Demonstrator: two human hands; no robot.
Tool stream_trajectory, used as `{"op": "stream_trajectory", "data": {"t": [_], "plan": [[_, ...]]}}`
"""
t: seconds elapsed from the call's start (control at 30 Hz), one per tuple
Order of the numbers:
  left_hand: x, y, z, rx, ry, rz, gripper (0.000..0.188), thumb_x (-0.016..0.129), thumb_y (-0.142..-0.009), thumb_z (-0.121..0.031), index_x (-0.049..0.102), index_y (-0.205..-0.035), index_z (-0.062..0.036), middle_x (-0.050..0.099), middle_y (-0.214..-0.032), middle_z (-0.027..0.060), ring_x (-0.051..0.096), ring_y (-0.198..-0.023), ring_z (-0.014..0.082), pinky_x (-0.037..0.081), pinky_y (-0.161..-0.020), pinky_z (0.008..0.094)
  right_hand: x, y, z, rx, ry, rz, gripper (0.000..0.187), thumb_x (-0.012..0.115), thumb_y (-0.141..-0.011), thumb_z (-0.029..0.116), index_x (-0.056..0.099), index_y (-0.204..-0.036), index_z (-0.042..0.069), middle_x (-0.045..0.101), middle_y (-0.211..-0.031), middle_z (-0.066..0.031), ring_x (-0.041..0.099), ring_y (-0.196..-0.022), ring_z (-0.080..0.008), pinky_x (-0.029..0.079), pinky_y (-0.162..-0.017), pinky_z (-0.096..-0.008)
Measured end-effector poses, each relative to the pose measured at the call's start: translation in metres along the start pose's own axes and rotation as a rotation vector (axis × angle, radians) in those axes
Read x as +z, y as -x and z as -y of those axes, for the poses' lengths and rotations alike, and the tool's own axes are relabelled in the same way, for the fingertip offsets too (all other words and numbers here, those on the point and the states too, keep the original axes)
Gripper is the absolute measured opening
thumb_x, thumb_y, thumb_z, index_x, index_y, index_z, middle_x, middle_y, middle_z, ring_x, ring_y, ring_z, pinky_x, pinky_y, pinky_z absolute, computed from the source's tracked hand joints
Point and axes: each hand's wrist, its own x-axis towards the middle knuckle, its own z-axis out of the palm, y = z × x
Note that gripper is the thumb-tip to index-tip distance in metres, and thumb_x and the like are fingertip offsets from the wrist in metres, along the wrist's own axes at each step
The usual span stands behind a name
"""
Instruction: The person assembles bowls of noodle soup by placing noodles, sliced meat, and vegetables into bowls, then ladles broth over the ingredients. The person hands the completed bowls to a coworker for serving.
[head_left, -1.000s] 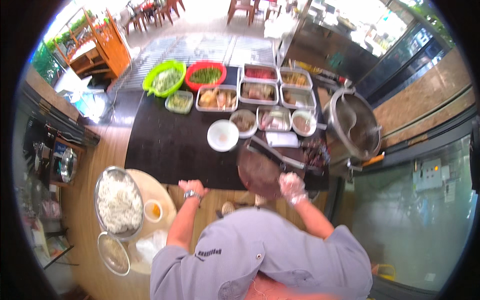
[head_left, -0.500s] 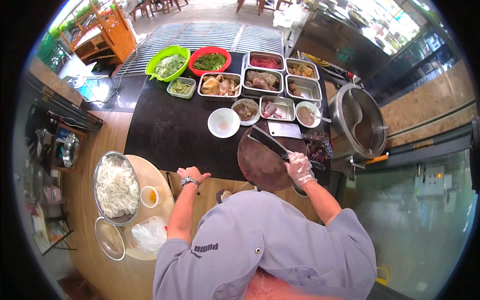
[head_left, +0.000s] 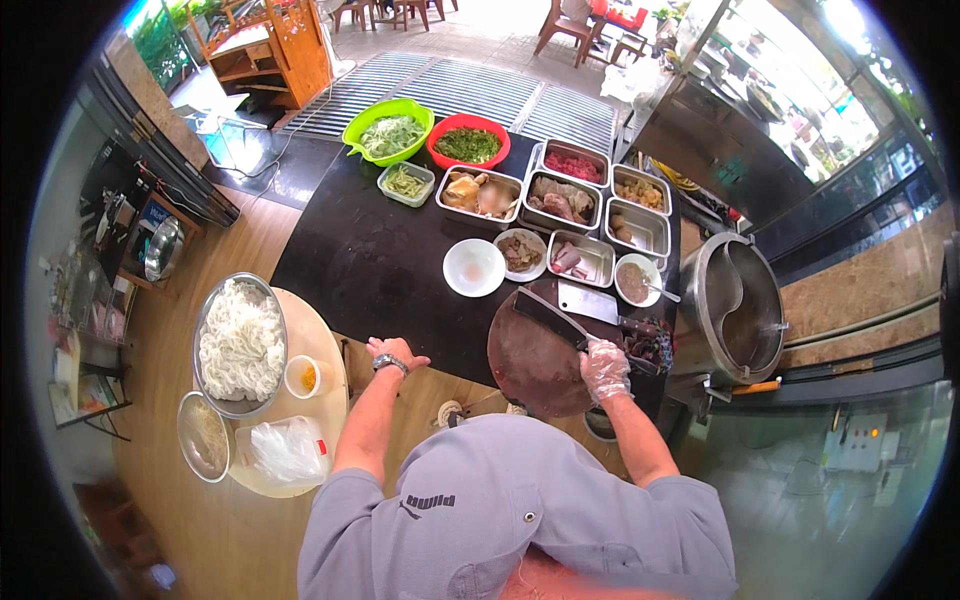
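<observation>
Holding dk, long-bladed knife [head_left: 550,317] in R grip [head_left: 606,370].

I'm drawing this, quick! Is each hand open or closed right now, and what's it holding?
Left hand: open, holding nothing that shows.
Right hand: closed, holding the dark-bladed knife.

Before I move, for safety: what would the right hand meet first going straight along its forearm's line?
Probably the pale-bladed cleaver lying just ahead of the right hand, though depth is hard to judge.
</observation>
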Motion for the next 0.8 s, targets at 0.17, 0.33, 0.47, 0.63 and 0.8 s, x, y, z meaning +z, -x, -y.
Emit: {"op": "stream_trajectory", "data": {"t": [0.17, 0.33, 0.47, 0.63, 0.8], "plan": [[0.002, -0.002, 0.001, -0.01, -0.013, -0.001, 0.094, 0.078, -0.071, -0.075, 0.068, -0.136, -0.0073, 0.05, -0.154, 0.0251, 0.028, -0.153, 0.0482, 0.021, -0.125, 0.0564, 0.005, -0.002, 0.017, -0.017, -0.038, -0.073, 0.026, 0.077, -0.084, 0.03, 0.067, -0.095, 0.009, 0.067, -0.097, -0.0125, 0.066, -0.099, -0.0319, 0.05, -0.089, -0.0465], [0.014, -0.005, 0.007, 0.023, -0.006, -0.042, 0.1, 0.074, -0.072, -0.079, 0.066, -0.138, -0.0036, 0.046, -0.157, 0.026, 0.024, -0.153, 0.0492, 0.021, -0.125, 0.0561, -0.012, 0.008, 0.051, -0.118, -0.272, -0.153, 0.029, 0.076, -0.088, 0.026, 0.073, -0.106, 0.004, 0.071, -0.106, -0.0157, 0.067, -0.105, -0.0352, 0.053, -0.095, -0.0456], [0.02, -0.006, 0.009, 0.058, -0.004, -0.093, 0.101, 0.071, -0.076, -0.079, 0.063, -0.139, -0.0004, 0.045, -0.157, 0.0259, 0.024, -0.153, 0.0502, 0.02, -0.125, 0.0576, -0.018, 0.0, 0.049, -0.123, -0.297, -0.23, 0.029, 0.074, -0.091, 0.028, 0.073, -0.104, 0.003, 0.072, -0.109, -0.0165, 0.067, -0.107, -0.0357, 0.053, -0.097, -0.0461], [0.017, -0.001, 0.005, 0.09, -0.025, -0.061, 0.098, 0.068, -0.079, -0.078, 0.064, -0.138, -0.0001, 0.042, -0.159, 0.0265, 0.022, -0.153, 0.0534, 0.017, -0.124, 0.0614, -0.056, -0.02, -0.005, -0.033, -0.204, -0.295, 0.028, 0.072, -0.094, 0.028, 0.073, -0.106, 0.002, 0.071, -0.113, -0.0192, 0.066, -0.11, -0.0362, 0.052, -0.1, -0.0467], [0.031, -0.014, 0.012, 0.111, -0.017, -0.078, 0.099, 0.068, -0.077, -0.079, 0.066, -0.135, 0.002, 0.042, -0.159, 0.0282, 0.023, -0.152, 0.0545, 0.019, -0.123, 0.0612, -0.095, -0.049, -0.102, 0.327, -0.062, -0.333, 0.027, 0.069, -0.097, 0.028, 0.072, -0.098, 0.001, 0.071, -0.107, -0.0223, 0.068, -0.104, -0.0399, 0.054, -0.089, -0.0489]]}}
